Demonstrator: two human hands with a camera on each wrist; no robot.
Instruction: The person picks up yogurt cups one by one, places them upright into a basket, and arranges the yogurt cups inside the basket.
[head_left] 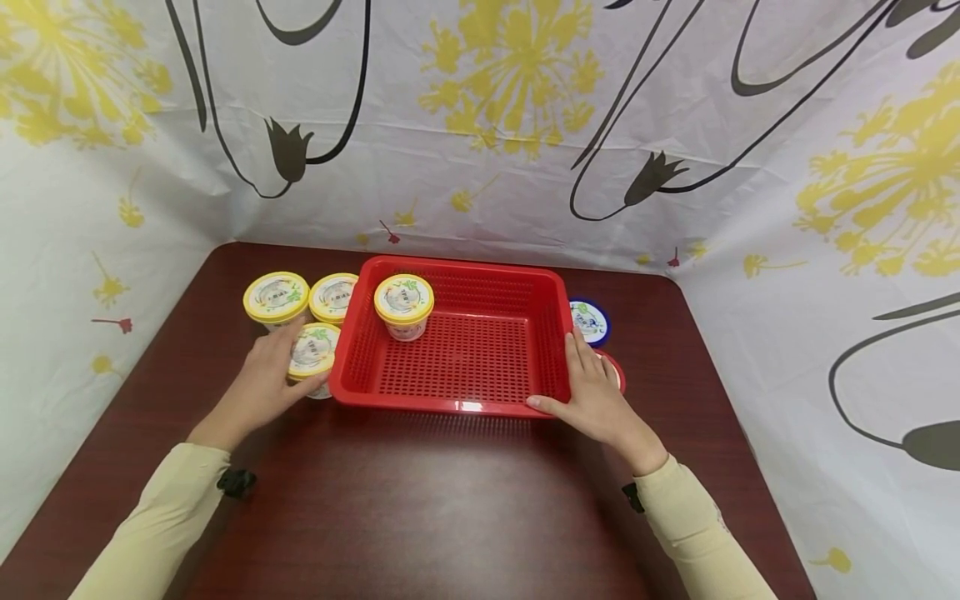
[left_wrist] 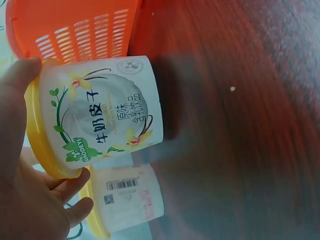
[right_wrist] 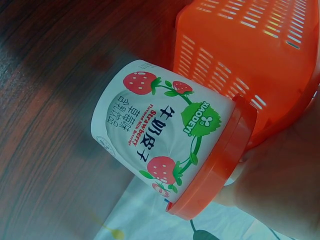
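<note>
My left hand (head_left: 266,375) grips a yellow-lidded milk drink tub (head_left: 313,350) by its lid, thumb on one side and fingers on the other. Its printed side (left_wrist: 100,110) faces the left wrist camera. The tub is upright beside the left wall of a red plastic basket (head_left: 450,406). Inside that basket, at the back left, stands another yellow-lidded tub (head_left: 405,302). My right hand (head_left: 600,404) rests on the basket's near right corner, fingers extended along the right rim, thumb on the front rim. Partly hidden by this hand is a red-lidded strawberry tub (right_wrist: 160,125).
Two more yellow-lidded tubs, a left one (head_left: 276,297) and a right one (head_left: 333,297), stand behind my left hand. A blue-lidded tub (head_left: 590,322) is right of the basket. Patterned cloth (head_left: 480,192) borders the dark wooden table (head_left: 450,508) at the back and sides.
</note>
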